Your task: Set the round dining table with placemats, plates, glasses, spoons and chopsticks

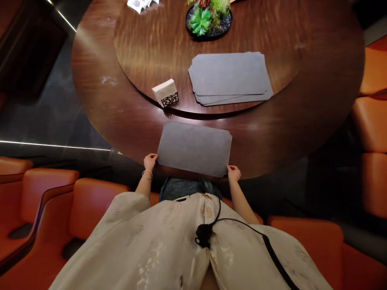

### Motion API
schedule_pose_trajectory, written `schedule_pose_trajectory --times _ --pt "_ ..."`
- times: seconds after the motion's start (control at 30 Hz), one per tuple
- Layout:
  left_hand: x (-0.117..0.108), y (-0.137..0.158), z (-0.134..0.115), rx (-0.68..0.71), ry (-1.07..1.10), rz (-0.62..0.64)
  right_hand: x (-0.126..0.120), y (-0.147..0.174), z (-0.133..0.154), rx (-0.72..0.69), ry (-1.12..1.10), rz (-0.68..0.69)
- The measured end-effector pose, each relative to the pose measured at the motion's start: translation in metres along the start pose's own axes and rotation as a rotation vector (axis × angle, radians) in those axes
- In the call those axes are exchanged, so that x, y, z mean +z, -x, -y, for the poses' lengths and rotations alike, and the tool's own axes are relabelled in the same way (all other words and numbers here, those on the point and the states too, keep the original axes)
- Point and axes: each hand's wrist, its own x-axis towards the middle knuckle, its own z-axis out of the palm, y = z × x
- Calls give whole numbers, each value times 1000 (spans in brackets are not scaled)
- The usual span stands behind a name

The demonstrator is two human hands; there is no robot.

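Observation:
A grey rectangular placemat [195, 148] lies near the front edge of the round wooden table [272, 141], slightly turned. My left hand [150, 161] pinches its near left corner between thumb and fingers. At the near right corner, my right hand [234, 173] is closed on the same placemat. Farther in, a loose stack of grey placemats [229, 76] rests on the raised round centre of the table, with edges not lined up. Left of that stack stands a small pale box-shaped holder [166, 93] with a dark lattice pattern on its front.
A black dish of succulents [208, 24] sits at the back of the turntable [145, 52]. White folded pieces [142, 4] lie at the far left. Orange chairs stand around, such as one on the left [50, 193] and one on the right [308, 241]. A black cord [238, 221] hangs over my shirt.

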Motion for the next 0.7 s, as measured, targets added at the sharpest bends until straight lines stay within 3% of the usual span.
schedule_pose_trajectory --times 0.13,0.4,0.7 --pt "-8 -9 7 -10 -1 19 13 -4 -1 13 -3 0" --pt "-21 -29 27 107 -28 150 33 8 -15 88 -127 -114" --pt "-16 -35 36 108 -17 102 43 9 -18 99 -198 -141"
